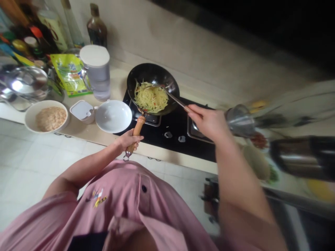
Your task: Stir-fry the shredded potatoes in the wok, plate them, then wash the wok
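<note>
A black wok [140, 71] stands on the left burner of a black gas stove [174, 129]. In it lies a heap of pale yellow-green shreds [149, 99] with small red bits. My left hand [128, 140] is wrapped round the wok's wooden handle [139, 125]. My right hand [205, 120] grips the long handle of a metal spatula [176, 100], whose head rests among the shreds and is partly hidden by them. Just left of the wok sits a white bowl [113, 116] with nothing in it.
Left on the counter are a lidded white container [82, 109], a bowl of pinkish-brown food [47, 118], a water pitcher [98, 75], a green-yellow pouch [70, 75] and a dark bottle [96, 28]. A metal funnel-like thing [240, 120] stands right, near a blurred dark appliance [300, 157].
</note>
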The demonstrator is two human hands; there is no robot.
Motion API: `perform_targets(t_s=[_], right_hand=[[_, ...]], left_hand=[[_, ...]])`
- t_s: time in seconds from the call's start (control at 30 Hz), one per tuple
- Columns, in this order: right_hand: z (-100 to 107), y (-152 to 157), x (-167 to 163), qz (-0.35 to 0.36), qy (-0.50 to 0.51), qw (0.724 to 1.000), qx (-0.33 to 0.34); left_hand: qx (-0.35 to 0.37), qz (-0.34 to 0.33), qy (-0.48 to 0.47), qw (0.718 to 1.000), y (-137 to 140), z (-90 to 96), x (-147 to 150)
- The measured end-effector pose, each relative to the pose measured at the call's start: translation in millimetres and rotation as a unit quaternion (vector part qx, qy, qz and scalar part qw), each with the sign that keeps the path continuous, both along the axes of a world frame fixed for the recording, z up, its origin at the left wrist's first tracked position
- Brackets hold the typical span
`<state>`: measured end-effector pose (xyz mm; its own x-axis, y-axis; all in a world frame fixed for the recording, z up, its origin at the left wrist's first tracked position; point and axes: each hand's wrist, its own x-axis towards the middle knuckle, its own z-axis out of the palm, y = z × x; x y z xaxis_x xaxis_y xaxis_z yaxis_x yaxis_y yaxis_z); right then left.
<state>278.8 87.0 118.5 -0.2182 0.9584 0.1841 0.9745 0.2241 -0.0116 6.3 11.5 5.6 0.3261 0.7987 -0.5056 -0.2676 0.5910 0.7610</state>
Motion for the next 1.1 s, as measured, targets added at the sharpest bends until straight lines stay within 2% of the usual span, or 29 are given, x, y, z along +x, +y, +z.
perform_targets(t_s=[0.07,0.13,0.27,0.33,0.43,0.6,0.7,0.8,0.9,1.0,1.1], right_hand=[[-10.5,1.2,-10.6,-0.013,0.015,1.0,-0.008],[-19.1,-12.5,-8.4,-0.003,0.02,1.0,-0.016],[-21.3,-64.9,27.0,0.048,0.04,0.998,0.029],[-19.5,-80.8,39.5,0.051,0.04,0.997,0.039],[-24.3,-70.9,28.0,0.024,0.03,0.999,0.012],[-43.4,-24.2,-28.6,-0.025,0.079,0.996,-0.014],[-46.9,-31.5,-34.2,-0.014,0.095,0.995,-0.034],[-43.7,-52.3,-16.1,0.006,0.113,0.993,-0.044],[-42.6,-53.3,-6.5,-0.03,0.133,0.99,-0.024],[-50.2,-40.0,-19.3,-0.075,0.135,0.988,-0.019],[-60.6,-43.0,-33.2,-0.071,0.133,0.988,-0.038]], left_hand=[[-0.004,0.002,0.002,1.0,0.1,0.7,-0.2],[-0.008,0.001,0.005,1.0,0.1,0.8,-0.4],[-0.006,-0.001,0.014,1.0,-0.6,-0.1,0.2],[-0.005,0.001,0.021,1.0,-1.1,-0.5,1.0],[0.005,0.009,0.028,1.0,-1.4,-0.7,2.1],[0.025,0.008,0.028,0.999,-1.4,-0.9,0.3],[0.048,0.001,0.041,0.998,-3.6,-1.1,-2.1],[0.063,-0.005,0.064,0.996,-7.7,-1.4,-3.4],[0.058,-0.011,0.054,0.997,-10.6,-0.5,-4.2],[0.052,-0.017,0.028,0.998,-10.9,1.5,-6.9],[0.052,-0.02,0.018,0.998,-10.5,2.2,-10.8]])
